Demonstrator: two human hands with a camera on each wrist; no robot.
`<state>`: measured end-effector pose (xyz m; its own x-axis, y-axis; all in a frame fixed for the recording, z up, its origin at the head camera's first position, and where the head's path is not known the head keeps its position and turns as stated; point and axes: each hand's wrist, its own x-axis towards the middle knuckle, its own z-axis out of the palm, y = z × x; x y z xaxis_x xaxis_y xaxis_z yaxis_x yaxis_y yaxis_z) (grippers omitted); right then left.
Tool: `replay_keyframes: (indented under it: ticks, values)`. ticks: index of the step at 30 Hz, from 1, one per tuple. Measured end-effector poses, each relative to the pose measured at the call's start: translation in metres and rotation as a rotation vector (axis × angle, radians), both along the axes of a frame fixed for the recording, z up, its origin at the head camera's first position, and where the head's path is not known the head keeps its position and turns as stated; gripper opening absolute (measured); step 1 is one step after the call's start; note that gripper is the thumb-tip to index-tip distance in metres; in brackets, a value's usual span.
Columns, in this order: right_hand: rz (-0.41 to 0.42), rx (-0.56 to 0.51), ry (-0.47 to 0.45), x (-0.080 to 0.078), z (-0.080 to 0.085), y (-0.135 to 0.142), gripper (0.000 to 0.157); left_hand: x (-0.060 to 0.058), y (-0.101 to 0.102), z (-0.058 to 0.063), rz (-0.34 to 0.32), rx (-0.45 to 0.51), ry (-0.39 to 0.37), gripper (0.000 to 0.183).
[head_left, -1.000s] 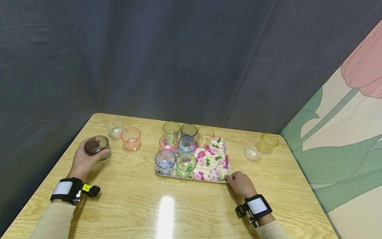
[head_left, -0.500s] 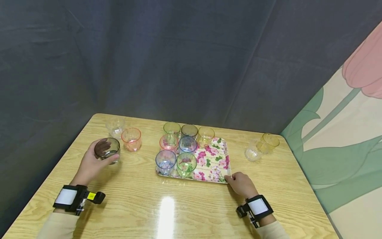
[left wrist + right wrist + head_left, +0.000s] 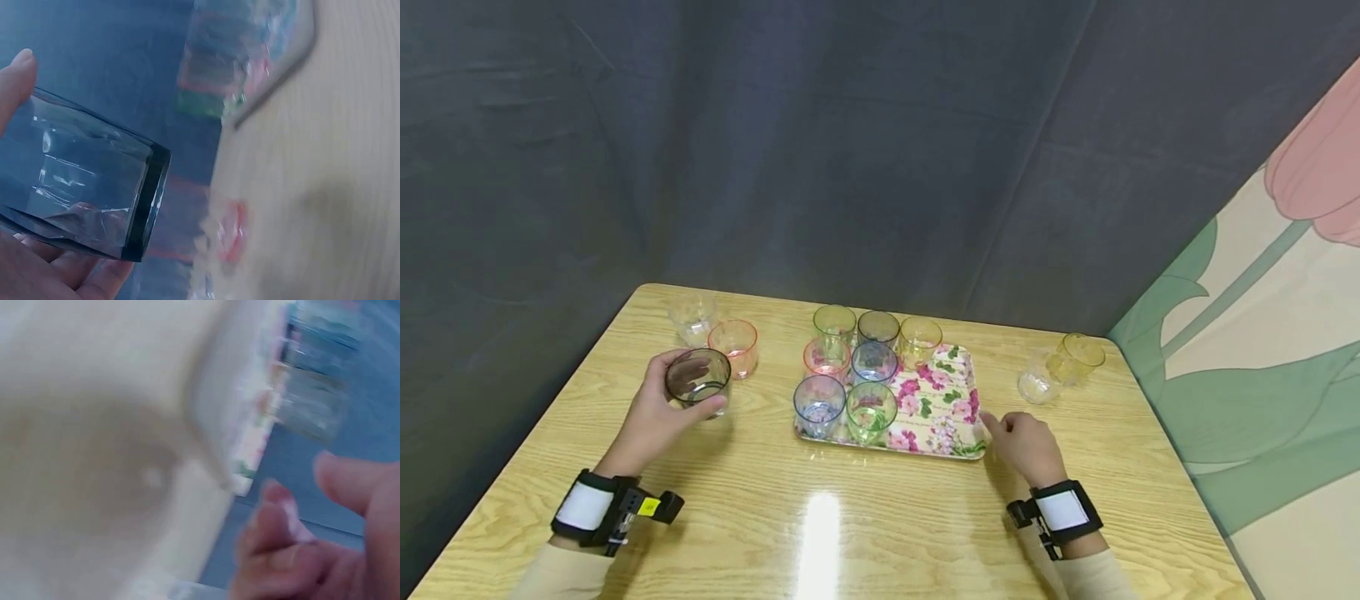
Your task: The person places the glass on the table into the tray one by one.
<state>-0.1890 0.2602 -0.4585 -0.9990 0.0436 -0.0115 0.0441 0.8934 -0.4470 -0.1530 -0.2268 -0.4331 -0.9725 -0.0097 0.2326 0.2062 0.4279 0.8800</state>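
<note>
My left hand point(image 3: 647, 421) grips a smoky grey tumbler point(image 3: 698, 379) by its side, thumb on one side and fingers on the other. In the left wrist view the tumbler point(image 3: 94, 181) is raised above the table. Beyond it stand a pink tumbler point(image 3: 734, 348) and a clear one point(image 3: 691, 312). My right hand point(image 3: 1028, 446) is beside the near right corner of a flowered tray point(image 3: 958, 408), holding nothing. Its thumb point(image 3: 350, 481) stands apart from the loosely bent fingers point(image 3: 275, 544). Several coloured tumblers stand on the tray's left and back part, among them a green one point(image 3: 871, 412) and a blue one point(image 3: 818, 407).
At the right of the wooden table point(image 3: 760, 517) stand a yellow tumbler point(image 3: 1077, 357) and a clear tumbler point(image 3: 1037, 385). A dark curtain point(image 3: 850, 167) hangs behind the far edge. To the right is a flower-patterned cloth point(image 3: 1255, 358).
My left hand has carried the smoky tumbler rightward, toward the tray. My right hand has let go of the tray's corner and moved slightly right. The tumblers on the tray stay in place.
</note>
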Motion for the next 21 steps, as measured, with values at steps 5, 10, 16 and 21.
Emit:
replay_keyframes:
  ticks: [5,10,16,21]
  values:
    - [0.014,-0.132,0.244,-0.001,0.022,-0.014,0.045,0.003,0.02,0.01,-0.081,0.057,0.044,0.068]
    - [0.1,-0.324,0.37,0.006,0.038,-0.043,0.03,0.005,0.045,0.021,-0.183,0.069,0.086,0.071]
    - [0.242,-0.535,0.395,0.017,0.051,-0.075,0.02,0.007,0.076,0.025,-0.245,0.052,0.107,0.073]
    - [0.427,-0.693,0.321,0.032,0.065,-0.099,0.028,0.012,0.102,0.023,-0.325,0.173,0.098,0.075]
